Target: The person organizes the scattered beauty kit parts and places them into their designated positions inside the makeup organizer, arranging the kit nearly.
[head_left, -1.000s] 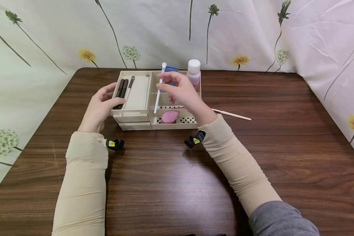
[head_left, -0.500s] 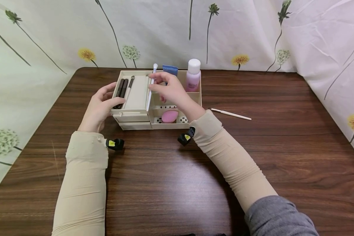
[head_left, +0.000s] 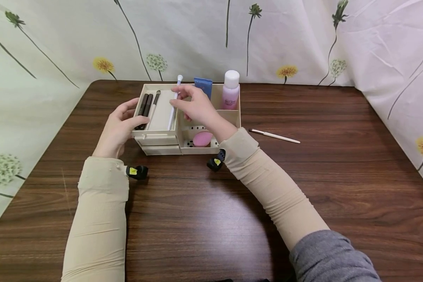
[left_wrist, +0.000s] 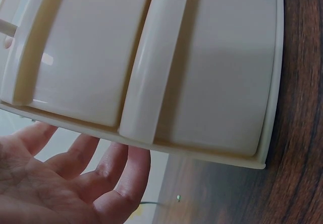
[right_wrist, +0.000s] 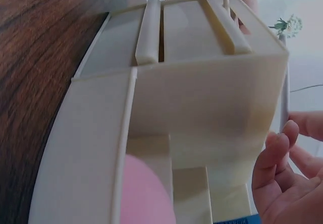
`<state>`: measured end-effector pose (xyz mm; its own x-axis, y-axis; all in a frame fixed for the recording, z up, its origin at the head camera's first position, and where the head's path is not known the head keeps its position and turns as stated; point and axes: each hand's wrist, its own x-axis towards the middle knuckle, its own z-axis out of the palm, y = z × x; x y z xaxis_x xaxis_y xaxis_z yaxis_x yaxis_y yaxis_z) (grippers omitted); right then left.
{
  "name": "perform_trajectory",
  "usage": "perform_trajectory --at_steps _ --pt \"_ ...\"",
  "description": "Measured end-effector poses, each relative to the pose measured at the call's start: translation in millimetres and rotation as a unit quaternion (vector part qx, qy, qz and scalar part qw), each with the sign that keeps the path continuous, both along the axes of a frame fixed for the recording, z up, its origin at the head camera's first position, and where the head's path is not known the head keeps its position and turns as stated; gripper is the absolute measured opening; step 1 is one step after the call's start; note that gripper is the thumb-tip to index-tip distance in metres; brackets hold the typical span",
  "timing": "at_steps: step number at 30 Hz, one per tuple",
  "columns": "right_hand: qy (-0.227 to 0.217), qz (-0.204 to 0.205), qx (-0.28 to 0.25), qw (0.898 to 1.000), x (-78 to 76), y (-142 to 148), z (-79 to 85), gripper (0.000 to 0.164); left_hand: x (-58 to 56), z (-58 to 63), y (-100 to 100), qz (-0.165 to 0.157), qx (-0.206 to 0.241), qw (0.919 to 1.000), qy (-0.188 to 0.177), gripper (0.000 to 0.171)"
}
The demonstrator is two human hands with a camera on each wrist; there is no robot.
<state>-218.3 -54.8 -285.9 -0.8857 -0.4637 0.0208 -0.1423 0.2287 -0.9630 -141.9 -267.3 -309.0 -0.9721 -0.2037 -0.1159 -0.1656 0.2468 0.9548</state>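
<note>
A cream makeup organizer point(head_left: 162, 150) with two drawers stands toward the back of the table. My left hand point(head_left: 114, 127) grips its left side, the thumb over the top tray's rim and the fingers along the outer wall point(left_wrist: 202, 159). Between thumb and fingers, my right hand point(head_left: 194, 106) pinches a pale makeup brush point(head_left: 170, 117), tilted over the right part of that tray with its white head pointing back. Two dark pen-like sticks point(head_left: 146, 111) and a dark-tipped brush point(head_left: 155, 103) lie in the tray near my left thumb.
In the organizer's right compartments are a pink makeup sponge point(head_left: 202, 139), a blue tube point(head_left: 203, 86) and a pink bottle with a white cap point(head_left: 230, 94). Another brush point(head_left: 278, 137) lies on the table point(head_left: 338, 168) to the right. A flowered cloth point(head_left: 197, 39) hangs behind.
My right hand has moved left with the pale brush, from above the right compartments to over the top tray. My left hand has stayed in place.
</note>
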Motion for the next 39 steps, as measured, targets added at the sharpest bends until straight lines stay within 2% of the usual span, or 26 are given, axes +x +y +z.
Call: perform_trajectory --at_steps 5,8,15,21,28,39 --pt "0.013 -0.03 0.006 0.999 0.3 -6.1 -2.1 0.04 -0.4 0.1 0.2 0.001 -0.006 1.0 -0.001 0.067" --pt "0.018 -0.033 0.016 0.999 0.7 -9.4 -4.2 0.04 -0.6 -0.2 0.2 0.003 -0.011 0.9999 -0.002 0.067" --pt "0.038 -0.02 0.046 0.998 -0.1 -13.3 -7.4 0.04 -0.9 0.0 -0.1 0.004 0.008 1.0 0.002 0.067" --pt "0.073 -0.008 0.091 0.993 -0.8 -14.8 -6.1 0.039 -0.2 -0.4 -0.3 0.002 0.017 0.9998 0.008 0.067" --pt "0.092 0.001 0.131 0.987 -0.3 -18.9 -6.3 0.038 -1.3 -1.2 -0.7 0.002 0.009 0.9999 0.005 0.066" --pt "0.111 0.004 0.131 0.985 0.8 -19.4 -9.0 0.039 -1.1 -0.9 -0.1 0.004 -0.003 1.0 0.001 0.066"
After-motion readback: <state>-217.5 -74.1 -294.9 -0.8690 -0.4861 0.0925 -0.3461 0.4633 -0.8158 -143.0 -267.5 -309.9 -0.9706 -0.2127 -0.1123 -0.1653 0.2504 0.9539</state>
